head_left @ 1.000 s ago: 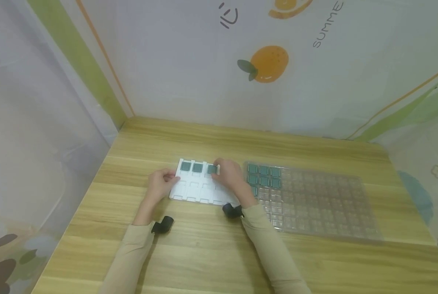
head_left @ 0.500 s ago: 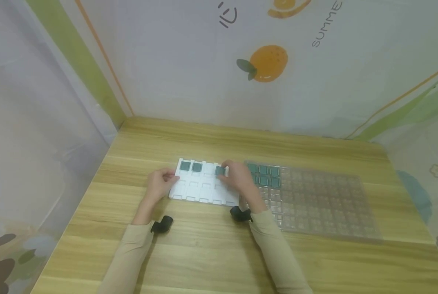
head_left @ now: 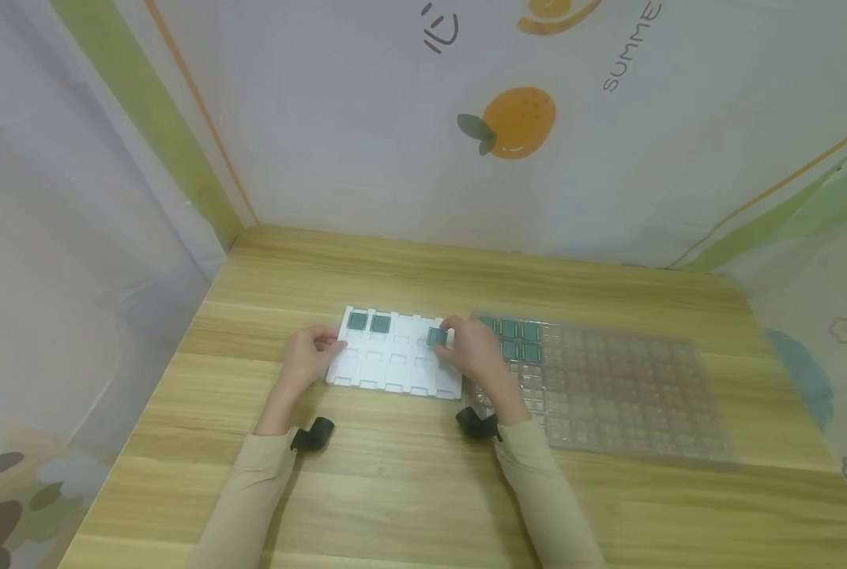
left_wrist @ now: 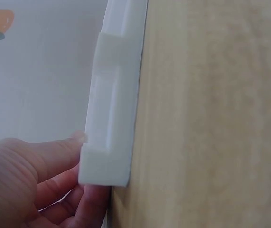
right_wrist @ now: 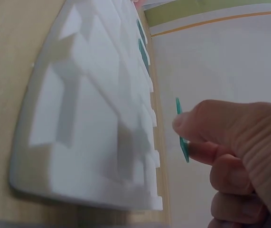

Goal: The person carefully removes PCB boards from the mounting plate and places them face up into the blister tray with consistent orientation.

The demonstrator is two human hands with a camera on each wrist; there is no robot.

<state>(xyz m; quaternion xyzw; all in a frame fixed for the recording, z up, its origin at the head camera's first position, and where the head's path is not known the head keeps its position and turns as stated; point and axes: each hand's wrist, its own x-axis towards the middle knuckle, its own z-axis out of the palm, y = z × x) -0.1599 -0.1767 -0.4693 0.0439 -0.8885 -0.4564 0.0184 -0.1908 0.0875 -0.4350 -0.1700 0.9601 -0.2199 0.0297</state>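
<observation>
My left hand [head_left: 306, 357] grips the left edge of a white plastic tray [head_left: 374, 373] with shallow pockets; the left wrist view has the thumb on top and fingers beneath the tray's end [left_wrist: 104, 166]. Between thumb and fingers of my right hand [head_left: 475, 348] is a thin green square chip [head_left: 436, 337]. In the right wrist view this chip [right_wrist: 182, 137] is seen edge-on, raised above the tray. Two more green chips, one at the far left corner [head_left: 357, 321] and one beside it [head_left: 380, 324], lie in the tray's back row.
Right of the white tray lies a long clear plastic tray [head_left: 623, 395] of small pockets. Several green chips [head_left: 531, 352] fill its back left pockets, partly hidden by my right hand. A printed curtain [head_left: 367, 158] hangs behind the wooden table [head_left: 367, 490].
My right hand has lifted the green chip from the white tray's back row and carried it to the right, above the tray. The left hand has stayed in place.
</observation>
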